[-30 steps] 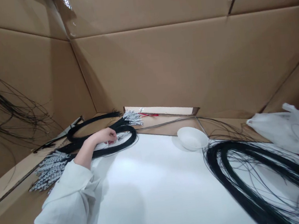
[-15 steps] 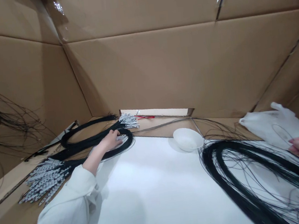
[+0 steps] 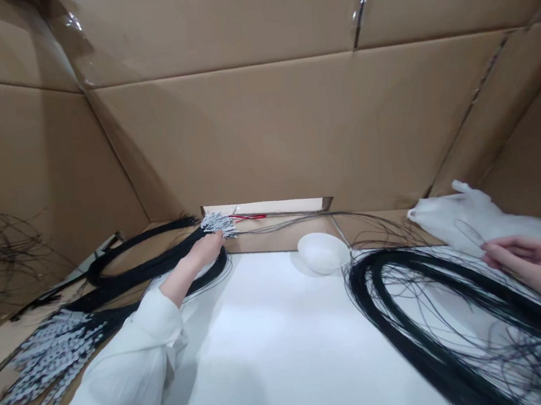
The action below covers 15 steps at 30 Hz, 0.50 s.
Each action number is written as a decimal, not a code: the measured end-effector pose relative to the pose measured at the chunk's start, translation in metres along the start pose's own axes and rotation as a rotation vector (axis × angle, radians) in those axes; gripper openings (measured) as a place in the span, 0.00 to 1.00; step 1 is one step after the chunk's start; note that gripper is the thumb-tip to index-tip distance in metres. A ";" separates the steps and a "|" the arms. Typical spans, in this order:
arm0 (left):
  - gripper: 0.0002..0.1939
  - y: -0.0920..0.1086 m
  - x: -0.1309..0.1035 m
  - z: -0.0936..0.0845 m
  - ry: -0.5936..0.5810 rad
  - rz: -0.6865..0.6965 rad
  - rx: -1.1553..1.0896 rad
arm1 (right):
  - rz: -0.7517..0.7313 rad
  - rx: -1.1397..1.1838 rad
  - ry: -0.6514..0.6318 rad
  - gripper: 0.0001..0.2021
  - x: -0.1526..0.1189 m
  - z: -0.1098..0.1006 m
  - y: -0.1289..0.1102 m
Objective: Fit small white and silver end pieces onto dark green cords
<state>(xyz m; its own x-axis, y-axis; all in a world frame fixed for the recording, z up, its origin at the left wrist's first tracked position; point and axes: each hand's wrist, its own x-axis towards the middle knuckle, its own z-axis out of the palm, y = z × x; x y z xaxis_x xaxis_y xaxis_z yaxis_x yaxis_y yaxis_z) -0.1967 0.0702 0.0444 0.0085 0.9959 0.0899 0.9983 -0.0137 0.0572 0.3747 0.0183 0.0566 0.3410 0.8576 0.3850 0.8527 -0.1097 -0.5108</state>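
While right hand [image 3: 529,259] pinches wire [image 3: 472,230] right of bowl [image 3: 323,253], left hand [image 3: 206,248] reaches white tips [image 3: 218,223] left of it, grip unclear.

A white bowl [image 3: 324,255] on the white surface [image 3: 277,339] — a plastic bag [image 3: 454,211] to the right, cardboard walls [image 3: 244,146] behind.

You've got plain brown cardboard walls [image 3: 242,133], a white board [image 3: 286,332], a white bowl [image 3: 324,253], black cord bundles [image 3: 393,319], grey-and-white speckled tips [image 3: 57,353], a red strand [image 3: 250,217] and a white sleeve [image 3: 123,371].
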 end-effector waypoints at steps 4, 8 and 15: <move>0.15 0.023 0.019 0.005 -0.027 0.067 0.003 | 0.041 0.177 -0.202 0.11 -0.007 -0.011 -0.021; 0.15 0.042 0.028 0.014 -0.030 0.121 0.021 | 0.060 0.252 -0.213 0.07 -0.011 -0.006 -0.027; 0.14 0.061 0.038 0.031 -0.044 0.189 0.087 | -0.038 0.424 -0.223 0.10 -0.020 -0.003 -0.031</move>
<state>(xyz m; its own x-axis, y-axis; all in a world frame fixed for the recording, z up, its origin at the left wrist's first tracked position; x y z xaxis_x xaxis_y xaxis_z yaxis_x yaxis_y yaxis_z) -0.1338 0.1097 0.0204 0.1964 0.9794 0.0476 0.9800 -0.1945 -0.0427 0.3424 0.0035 0.0672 0.1799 0.9489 0.2593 0.6109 0.0989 -0.7855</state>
